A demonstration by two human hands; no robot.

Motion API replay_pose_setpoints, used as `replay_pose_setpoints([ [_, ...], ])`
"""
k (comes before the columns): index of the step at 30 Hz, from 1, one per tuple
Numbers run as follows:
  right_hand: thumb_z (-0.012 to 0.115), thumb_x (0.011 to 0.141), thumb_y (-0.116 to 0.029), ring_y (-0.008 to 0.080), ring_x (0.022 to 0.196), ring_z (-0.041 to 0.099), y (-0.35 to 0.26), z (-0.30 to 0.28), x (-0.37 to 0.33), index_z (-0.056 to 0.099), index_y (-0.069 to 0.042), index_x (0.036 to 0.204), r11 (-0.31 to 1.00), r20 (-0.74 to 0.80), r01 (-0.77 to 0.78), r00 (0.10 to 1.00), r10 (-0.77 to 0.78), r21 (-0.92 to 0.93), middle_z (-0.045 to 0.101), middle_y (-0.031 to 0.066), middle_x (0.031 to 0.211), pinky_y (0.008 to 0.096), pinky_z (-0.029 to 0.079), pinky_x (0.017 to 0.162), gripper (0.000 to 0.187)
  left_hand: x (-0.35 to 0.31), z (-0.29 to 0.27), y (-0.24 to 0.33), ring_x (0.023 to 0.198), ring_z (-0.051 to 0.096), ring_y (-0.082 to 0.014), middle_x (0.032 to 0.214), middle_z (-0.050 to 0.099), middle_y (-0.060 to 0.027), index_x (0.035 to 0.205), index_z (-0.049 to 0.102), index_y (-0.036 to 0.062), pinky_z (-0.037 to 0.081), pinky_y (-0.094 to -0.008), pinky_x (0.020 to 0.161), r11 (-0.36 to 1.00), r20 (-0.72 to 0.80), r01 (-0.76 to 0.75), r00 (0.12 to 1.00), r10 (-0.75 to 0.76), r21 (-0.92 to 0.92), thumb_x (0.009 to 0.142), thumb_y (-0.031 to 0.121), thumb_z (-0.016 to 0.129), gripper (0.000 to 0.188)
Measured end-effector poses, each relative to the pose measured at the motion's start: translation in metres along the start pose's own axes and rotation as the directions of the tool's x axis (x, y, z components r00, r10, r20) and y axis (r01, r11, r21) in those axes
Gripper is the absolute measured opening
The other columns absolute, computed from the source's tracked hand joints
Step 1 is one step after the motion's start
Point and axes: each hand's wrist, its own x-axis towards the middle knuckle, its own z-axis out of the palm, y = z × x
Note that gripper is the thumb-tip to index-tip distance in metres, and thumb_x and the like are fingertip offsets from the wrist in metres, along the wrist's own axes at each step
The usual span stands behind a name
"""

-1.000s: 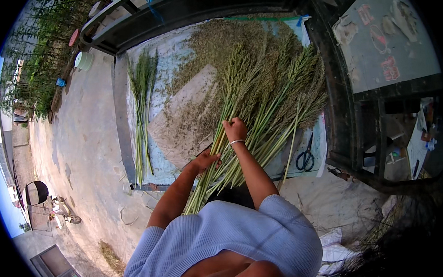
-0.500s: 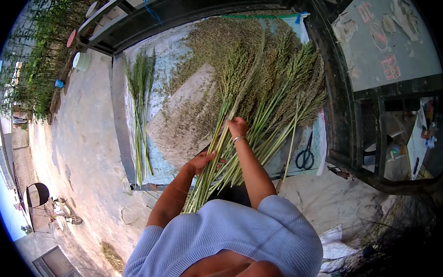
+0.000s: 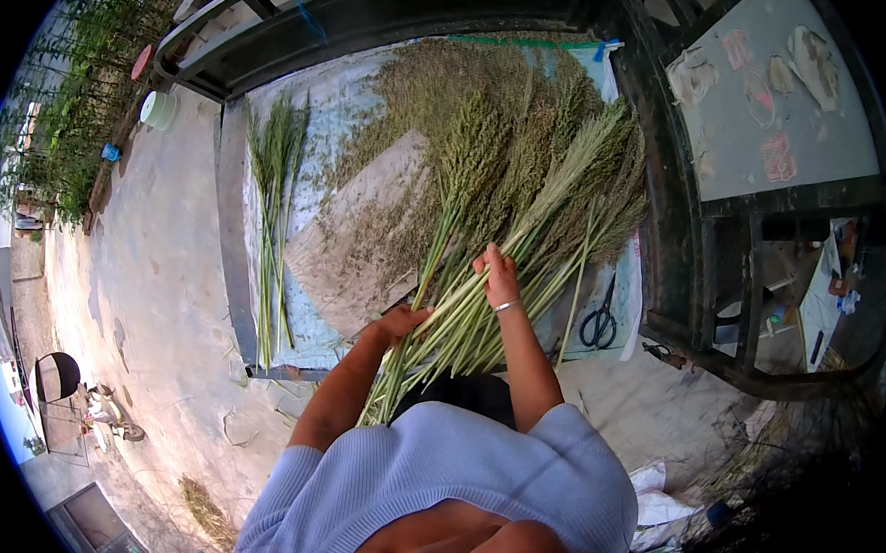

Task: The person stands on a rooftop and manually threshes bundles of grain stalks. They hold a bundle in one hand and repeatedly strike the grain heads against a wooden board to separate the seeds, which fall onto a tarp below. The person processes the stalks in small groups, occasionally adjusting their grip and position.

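Observation:
A loose bundle of long green broomcorn-like stalks (image 3: 465, 320) slants across the front of the sheet, its bushy seed heads (image 3: 476, 140) spread toward the back. My left hand (image 3: 397, 324) is closed round stalks at the bundle's left side, near their cut ends. Farther up and to the right, my right hand (image 3: 500, 276), with a bangle at the wrist, is pinched on stalks whose pale head leans to the back right. A smaller bunch of stalks (image 3: 277, 200) lies apart at the left. Black-handled scissors (image 3: 598, 326) rest right of the bundle.
Under the stalks lies a pale blue sheet (image 3: 329, 102) with a seed-strewn board (image 3: 360, 226). Dark metal frames (image 3: 449, 18) border the back and right. A grey panel (image 3: 774, 89) stands at the right. Concrete ground (image 3: 158, 281) stretches left, with a white bucket (image 3: 159, 109).
My right hand has moved right with stalks in it, and their head has swung from the middle to the right. My left hand stays on the bundle's left side.

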Motion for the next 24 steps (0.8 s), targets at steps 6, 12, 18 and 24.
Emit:
replay_pose_setpoints([
  [6,0.042,0.088,-0.050,0.0148,0.051,0.039,-0.036,0.014,-0.046,0.033,-0.012,0.057,0.857,0.017,0.434,0.890,-0.456,0.276,0.034,0.0011,0.049,0.0316,0.039,0.052,0.050,-0.016,0.017,0.042,0.063,0.055,-0.0204,0.077,0.062,-0.0095,0.090,0.061,-0.0013,0.045,-0.0373,0.058,0.929,-0.196,0.048,0.980,0.027,0.367,0.077,0.035,0.066,0.038],
  [12,0.046,0.087,-0.049,0.0089,0.038,0.026,-0.174,0.000,-0.124,0.028,-0.014,0.062,0.696,-0.056,0.571,0.789,-0.612,0.436,0.025,-0.0022,0.046,0.0221,0.022,0.034,0.046,0.011,-0.034,-0.011,0.056,0.052,-0.0168,0.068,0.058,-0.0068,0.087,0.059,-0.0014,0.043,-0.0334,0.053,0.965,-0.238,-0.092,0.959,0.153,0.247,0.075,0.035,0.069,0.040],
  [18,0.044,0.088,-0.050,0.0059,0.038,0.022,-0.218,-0.018,-0.149,0.030,-0.015,0.065,0.622,-0.175,0.659,0.733,-0.657,0.423,0.024,-0.0044,0.047,0.0203,0.019,0.032,0.044,-0.043,-0.020,0.034,0.049,0.044,-0.0100,0.059,0.049,-0.0013,0.079,0.053,0.0025,0.036,-0.0256,0.044,0.929,-0.201,-0.370,0.910,0.361,-0.009,0.080,0.022,0.066,0.023],
  [24,0.039,0.091,-0.046,0.0039,0.038,0.021,-0.280,-0.058,-0.181,0.032,-0.015,0.067,0.482,-0.173,0.786,0.576,-0.799,0.388,0.025,-0.0048,0.049,0.0177,0.017,0.031,0.040,-0.073,-0.109,0.037,0.041,0.039,-0.0067,0.051,0.040,0.0037,0.076,0.049,0.0072,0.031,-0.0252,0.036,0.929,-0.273,-0.323,0.891,0.364,0.183,0.080,0.020,0.066,0.021],
])
